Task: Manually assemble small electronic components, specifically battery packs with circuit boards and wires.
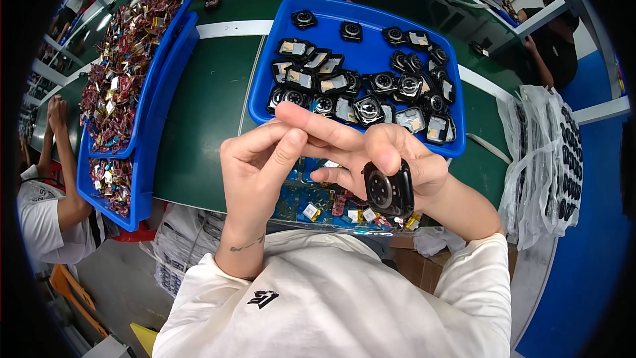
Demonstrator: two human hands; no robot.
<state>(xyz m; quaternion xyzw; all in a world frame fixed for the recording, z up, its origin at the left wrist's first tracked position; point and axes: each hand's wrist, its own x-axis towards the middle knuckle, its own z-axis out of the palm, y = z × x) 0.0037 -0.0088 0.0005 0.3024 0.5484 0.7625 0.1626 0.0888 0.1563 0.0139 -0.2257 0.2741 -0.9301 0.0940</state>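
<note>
My right hand (pixel 414 166) grips a black smartwatch case (pixel 386 189) between thumb and fingers, its round sensor back facing up toward me. The index finger of that hand stretches left to my left hand (pixel 255 159). There the left thumb and fingers are pressed together against it; whether anything small is between them is hidden. Just beyond both hands stands a blue tray (pixel 361 10) with several black watch cases, some with sensor backs up and others showing silvery insides. Below my hands, partly covered, a tray holds small batteries (pixel 311 211) and red circuit parts (pixel 339 204).
At left, stacked blue bins (pixel 147 126) are heaped with small red and silver electronic parts (pixel 126 73). Plastic-wrapped trays of black parts (pixel 543 159) stand at right. The green table (pixel 199 93) has a pale strip across it. Other people sit at far left and far right.
</note>
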